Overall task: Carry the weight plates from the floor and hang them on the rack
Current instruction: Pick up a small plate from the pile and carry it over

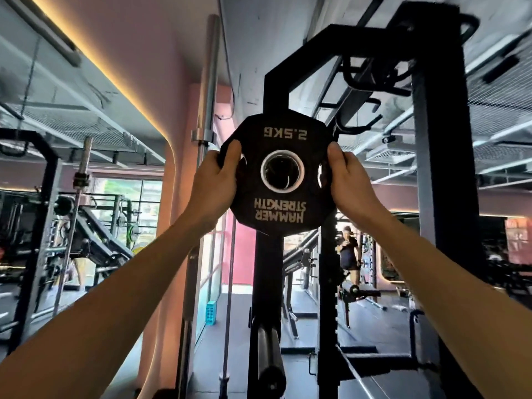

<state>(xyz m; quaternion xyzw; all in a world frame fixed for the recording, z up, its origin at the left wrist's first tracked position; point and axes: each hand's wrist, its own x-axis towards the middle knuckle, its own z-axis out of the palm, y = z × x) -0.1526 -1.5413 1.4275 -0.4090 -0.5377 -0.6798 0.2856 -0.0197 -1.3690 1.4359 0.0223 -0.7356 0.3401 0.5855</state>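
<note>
A small black weight plate [280, 203], marked 2.5KG and HAMMER STRENGTH upside down, is held up at chest height in front of the black rack upright [266, 269]. My left hand [214, 180] grips its left edge and my right hand [349, 180] grips its right edge, thumbs on the face. Its centre hole, ringed in white, faces me. A bare storage peg [269, 358] sticks out of the rack toward me, well below the plate.
The rack's thick right post [443, 197] stands close on the right. A steel barbell [208, 82] stands upright on the left by the pink wall. Other gym machines fill the left side, and a person [348, 249] stands in the background.
</note>
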